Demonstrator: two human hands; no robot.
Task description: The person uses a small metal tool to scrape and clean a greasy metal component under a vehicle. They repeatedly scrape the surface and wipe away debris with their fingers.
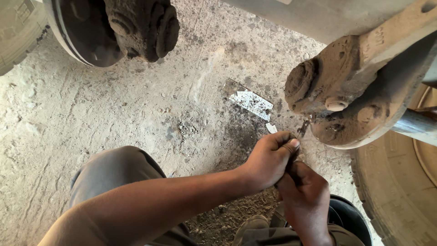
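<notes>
- The left hand [268, 159] is seen clenched, thumb pressed over the curled fingers, pinching a small dark object that is mostly hidden between the two hands; what it is cannot be told.
- The right hand [304, 193] is pressed against the left from below, its fingers closed around the same hidden object.
- A thin dark metal piece [303, 128] is seen just above the left thumb, poking out from the underside of the dirt-caked axle part [346, 91] that hangs above and to the right of the hands.
- A torn scrap of shiny, grease-smeared sheet [251, 101] is laid on the dusty ground [91, 109] just beyond the left hand, with a smaller white fragment [271, 128] close to the knuckles.
- A black bucket [350, 216] is seen directly below the right wrist; only part of its rim is shown, and its contents cannot be made out.
- A large tyre [391, 191] is seen to the right of the right hand.
- A second mud-covered hub [136, 27] is seen well away, up and to the left of both hands.
- A grey-trousered knee [114, 171] is raised beneath the left forearm.
</notes>
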